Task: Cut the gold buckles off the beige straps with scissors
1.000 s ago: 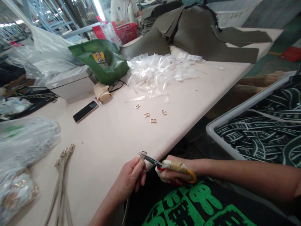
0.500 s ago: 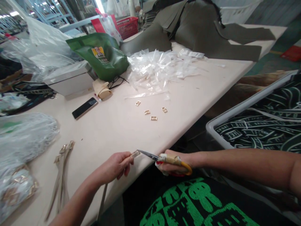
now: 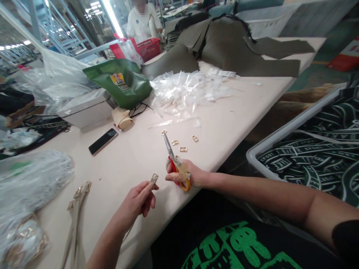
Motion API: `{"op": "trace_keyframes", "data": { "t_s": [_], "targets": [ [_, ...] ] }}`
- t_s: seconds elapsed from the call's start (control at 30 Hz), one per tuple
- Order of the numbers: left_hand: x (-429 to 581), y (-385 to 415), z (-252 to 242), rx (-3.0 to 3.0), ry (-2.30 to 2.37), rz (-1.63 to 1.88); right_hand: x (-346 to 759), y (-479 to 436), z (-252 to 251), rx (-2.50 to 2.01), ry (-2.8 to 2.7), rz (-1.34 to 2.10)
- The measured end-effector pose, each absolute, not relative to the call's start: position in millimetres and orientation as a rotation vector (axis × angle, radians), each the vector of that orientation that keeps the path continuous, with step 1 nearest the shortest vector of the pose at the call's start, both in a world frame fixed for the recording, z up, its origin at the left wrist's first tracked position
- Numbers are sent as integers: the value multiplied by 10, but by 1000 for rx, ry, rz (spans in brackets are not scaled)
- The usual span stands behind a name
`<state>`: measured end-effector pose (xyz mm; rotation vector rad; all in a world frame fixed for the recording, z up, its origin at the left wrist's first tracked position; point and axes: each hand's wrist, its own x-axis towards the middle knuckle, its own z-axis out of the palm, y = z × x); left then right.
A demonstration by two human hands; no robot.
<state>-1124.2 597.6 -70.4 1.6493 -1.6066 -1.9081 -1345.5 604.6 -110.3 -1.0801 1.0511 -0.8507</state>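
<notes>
Left fingers [image 3: 146, 189]: pinched a strap buckle [image 3: 154, 178] by the near edge of the bench [image 3: 126, 160]. Right fingers [image 3: 174, 177]: wrapped scissors [image 3: 177, 161], tips [image 3: 166, 139] overlapping a loose buckle [image 3: 162, 132], contact unclear. Risks: drifting tips could have scratched it; slack pinching, dropped the strap buckle.

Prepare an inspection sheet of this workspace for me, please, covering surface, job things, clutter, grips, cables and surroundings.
Surface: pale table, a few specks.
Job's things: buckled strap, scissors, four loose buckles, more straps lying at left.
Clutter: phone, green bag, plastic heap.
Grips: left grip pinches the buckled strap; right grip holds the scissors.
Cables: nothing seen.
Surroundings: bin of lettered bands at right; a person beyond.
</notes>
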Motion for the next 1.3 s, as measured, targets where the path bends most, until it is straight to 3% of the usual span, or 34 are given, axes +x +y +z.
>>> {"op": "trace_keyframes", "data": {
  "t_s": [0.4,0.7,0.87,0.97,1.17,1.3],
  "targets": [
    [-11381,6151,-708,1572,-1760,-1789,-13310,6168,-1056,-971,881,-914],
    [-11468,6240,-657,1489,-2132,-1444,-13443,6166,-1182,-1003,781,-928],
    [-11428,6292,-723,1528,-2354,-1080,-13449,6204,-1230,-1059,867,-929],
    [-11479,6389,-705,1583,-2269,-1065,-13447,6257,-1229,-1137,931,-1029],
    [-11642,6576,-774,1539,-1801,-1477,-13451,6272,-1265,-1203,949,-1079],
    [-11693,6643,-938,1592,-1788,-1309,-13453,6264,-1303,-1155,941,-1072]
  ]
}}
